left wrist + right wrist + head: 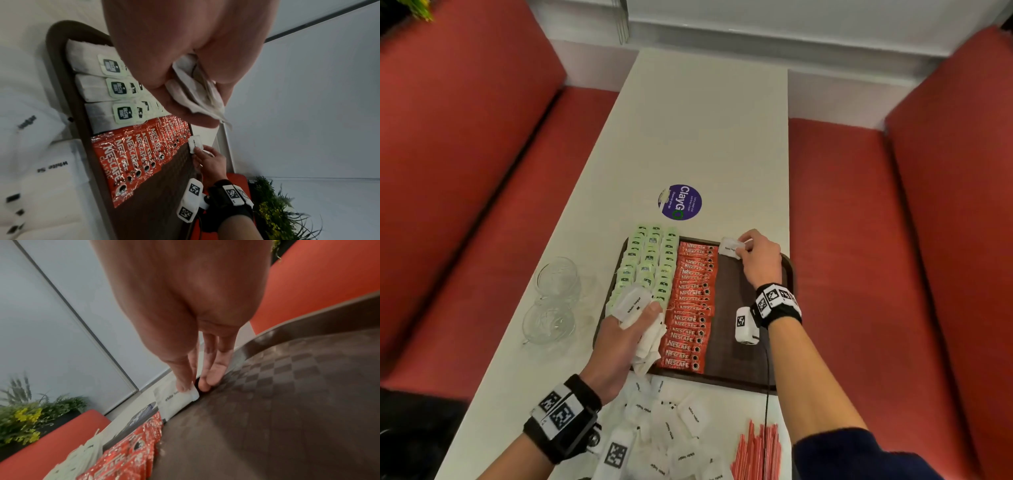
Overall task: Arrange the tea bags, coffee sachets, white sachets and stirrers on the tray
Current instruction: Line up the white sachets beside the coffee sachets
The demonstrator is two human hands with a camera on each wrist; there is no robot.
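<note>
One white sachet [730, 247] I see pinched at its edge by my right hand [761, 260], thumb and fingers [206, 382] pressed on it, at the far side of the tray [786, 270], right beside the coffee sachets [690, 305]. Left hand [625, 337] is curled round a bunch of white sachets [645, 318], above the near-left part of the tray. Tea bags [650, 263] lie in rows at the tray's left, touching the coffee row. Loose sachets [674, 431] and stirrers [756, 452] lie on the tabletop [705, 137], nearer me than the tray.
</note>
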